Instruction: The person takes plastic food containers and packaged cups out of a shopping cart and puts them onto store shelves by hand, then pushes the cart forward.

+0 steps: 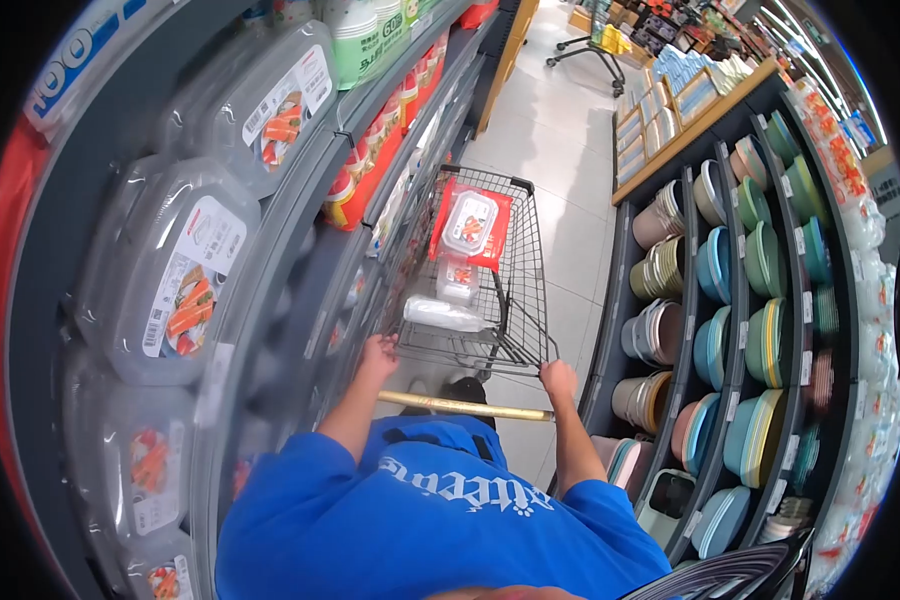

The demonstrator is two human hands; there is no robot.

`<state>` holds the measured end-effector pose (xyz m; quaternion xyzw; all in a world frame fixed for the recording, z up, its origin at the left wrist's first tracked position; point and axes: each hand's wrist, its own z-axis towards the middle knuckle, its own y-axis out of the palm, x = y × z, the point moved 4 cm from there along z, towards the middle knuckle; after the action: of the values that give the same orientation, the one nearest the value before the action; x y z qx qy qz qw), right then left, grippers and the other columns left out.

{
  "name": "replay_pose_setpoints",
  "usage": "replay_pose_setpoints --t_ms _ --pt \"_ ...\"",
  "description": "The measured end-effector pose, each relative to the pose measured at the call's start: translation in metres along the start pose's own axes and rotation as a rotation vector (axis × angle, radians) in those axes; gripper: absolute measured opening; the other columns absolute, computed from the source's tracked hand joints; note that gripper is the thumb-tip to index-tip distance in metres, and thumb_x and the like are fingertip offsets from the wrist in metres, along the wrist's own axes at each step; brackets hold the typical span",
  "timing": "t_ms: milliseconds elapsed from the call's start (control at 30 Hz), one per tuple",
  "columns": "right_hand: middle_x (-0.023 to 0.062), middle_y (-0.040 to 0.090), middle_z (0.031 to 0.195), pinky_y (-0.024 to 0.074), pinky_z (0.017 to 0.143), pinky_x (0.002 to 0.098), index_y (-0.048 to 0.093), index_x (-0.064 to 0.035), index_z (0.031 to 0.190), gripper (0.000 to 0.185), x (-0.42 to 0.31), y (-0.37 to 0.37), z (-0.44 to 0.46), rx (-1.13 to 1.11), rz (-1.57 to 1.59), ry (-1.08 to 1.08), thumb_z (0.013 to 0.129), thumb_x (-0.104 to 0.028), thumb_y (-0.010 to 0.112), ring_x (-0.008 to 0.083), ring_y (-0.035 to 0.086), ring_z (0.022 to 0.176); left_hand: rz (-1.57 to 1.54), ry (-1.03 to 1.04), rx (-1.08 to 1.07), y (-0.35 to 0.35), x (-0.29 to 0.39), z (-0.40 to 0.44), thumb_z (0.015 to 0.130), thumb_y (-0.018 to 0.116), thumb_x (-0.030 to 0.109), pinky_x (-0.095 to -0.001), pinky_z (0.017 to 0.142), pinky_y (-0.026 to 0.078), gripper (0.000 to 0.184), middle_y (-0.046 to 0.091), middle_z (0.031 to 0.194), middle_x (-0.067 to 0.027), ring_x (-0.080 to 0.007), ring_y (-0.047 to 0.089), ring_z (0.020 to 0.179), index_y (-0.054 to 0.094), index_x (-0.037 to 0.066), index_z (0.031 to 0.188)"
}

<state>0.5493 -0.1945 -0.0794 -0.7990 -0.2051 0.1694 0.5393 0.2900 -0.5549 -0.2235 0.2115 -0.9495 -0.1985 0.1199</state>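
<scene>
**Laden Cart in Store Aisle**

A wire cart [523,185] holding plastic containers [470,222] sits between shelves [292,200], right hand [558,378] clenched on its near corner, left hand [378,357] opposite, grip unclear. Steering, apparently under way, calls for both hands.

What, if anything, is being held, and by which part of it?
The cart: the left hand and right hand grip its frame at the basket's near corners, off the yellowish bar.

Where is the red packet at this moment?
In the head view, the red packet lies in the far part of the shopping cart, toward the person's left, under a clear plastic box.
</scene>
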Motion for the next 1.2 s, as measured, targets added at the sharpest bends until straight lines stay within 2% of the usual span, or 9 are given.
replay_pose_setpoints --t_ms 67,100,200,433,667,867,967,1100,1200 --pt "0.0268 0.071 0.095 0.0548 0.083 0.0500 0.074 0.0008 0.090 0.044 -0.004 -0.008 0.010 0.015 0.009 0.012 0.092 -0.040 0.057 0.0434 0.069 0.093 -0.006 -0.004 0.005 0.012 0.003 0.004 0.092 0.050 0.028 -0.0335 0.068 0.035 0.017 0.070 0.090 -0.0018 -0.0130 0.042 0.061 0.055 0.013 0.088" --pt "0.0259 0.071 0.096 0.0549 0.084 0.0495 0.074 0.0002 0.092 0.043 -0.005 -0.013 0.017 -0.002 0.000 0.011 0.092 -0.039 0.058 0.0429 0.069 0.094 0.022 0.008 0.009 0.015 0.003 0.013 0.086 0.052 0.031 -0.0323 0.066 0.038 0.021 0.071 0.093 0.0010 -0.0129 0.045 0.067 0.063 0.013 0.084" --pt "0.0241 0.071 0.100 0.0550 0.085 0.0484 0.074 -0.0012 0.097 0.041 -0.011 -0.025 0.038 -0.043 -0.026 0.013 0.092 -0.038 0.058 0.0419 0.068 0.097 0.044 0.014 -0.021 0.033 0.009 0.025 0.086 0.053 0.030 -0.0322 0.067 0.038 0.021 0.071 0.094 0.0008 -0.0130 0.045 0.067 0.063 0.012 0.085" --pt "0.0246 0.071 0.100 0.0544 0.087 0.0481 0.075 -0.0018 0.095 0.041 -0.023 -0.049 0.093 -0.054 -0.060 -0.006 0.092 -0.039 0.057 0.0414 0.068 0.098 0.024 0.014 0.063 0.088 0.022 0.041 0.086 0.053 0.030 -0.0329 0.069 0.037 0.017 0.071 0.095 0.0008 -0.0134 0.043 0.068 0.055 0.015 0.077" --pt "0.0244 0.071 0.101 0.0544 0.086 0.0490 0.075 -0.0019 0.096 0.040 -0.034 -0.076 0.150 -0.055 -0.025 0.013 0.091 -0.036 0.057 0.0429 0.068 0.097 0.044 0.016 0.012 0.138 0.037 0.076 0.087 0.054 0.032 -0.0338 0.070 0.038 0.018 0.071 0.099 0.0007 -0.0144 0.044 0.070 0.056 0.016 0.078" --pt "0.0240 0.071 0.100 0.0543 0.087 0.0488 0.075 -0.0015 0.097 0.041 -0.044 -0.107 0.210 -0.072 -0.047 0.002 0.092 -0.038 0.057 0.0426 0.068 0.098 0.023 0.018 0.055 0.203 0.050 0.090 0.090 0.052 0.033 -0.0339 0.071 0.039 0.021 0.071 0.100 -0.0003 -0.0147 0.045 0.071 0.058 0.015 0.082" --pt "0.0240 0.071 0.098 0.0547 0.086 0.0491 0.075 -0.0011 0.094 0.041 -0.044 -0.106 0.246 -0.044 -0.003 0.017 0.092 -0.037 0.057 0.0428 0.068 0.096 0.037 0.020 0.036 0.228 0.058 0.102 0.091 0.049 0.034 -0.0349 0.078 0.037 0.021 0.071 0.098 0.0001 -0.0139 0.044 0.073 0.056 0.015 0.085" --pt "0.0242 0.071 0.092 0.0550 0.082 0.0507 0.075 -0.0009 0.089 0.040 -0.051 -0.117 0.280 -0.025 -0.009 -0.038 0.093 -0.036 0.056 0.0441 0.069 0.090 0.008 0.022 0.049 0.262 0.065 0.115 0.092 0.049 0.033 -0.0351 0.067 0.037 0.022 0.071 0.101 -0.0019 -0.0155 0.044 0.063 0.056 0.013 0.086" --pt "0.0247 0.071 0.090 0.0551 0.081 0.0514 0.076 -0.0009 0.087 0.040 -0.062 -0.127 0.304 0.004 -0.005 -0.064 0.093 -0.033 0.054 0.0448 0.069 0.086 0.007 0.007 0.030 0.283 0.076 0.131 0.092 0.049 0.032 -0.0354 0.067 0.037 0.021 0.071 0.103 -0.0023 -0.0156 0.044 0.062 0.056 0.012 0.087"
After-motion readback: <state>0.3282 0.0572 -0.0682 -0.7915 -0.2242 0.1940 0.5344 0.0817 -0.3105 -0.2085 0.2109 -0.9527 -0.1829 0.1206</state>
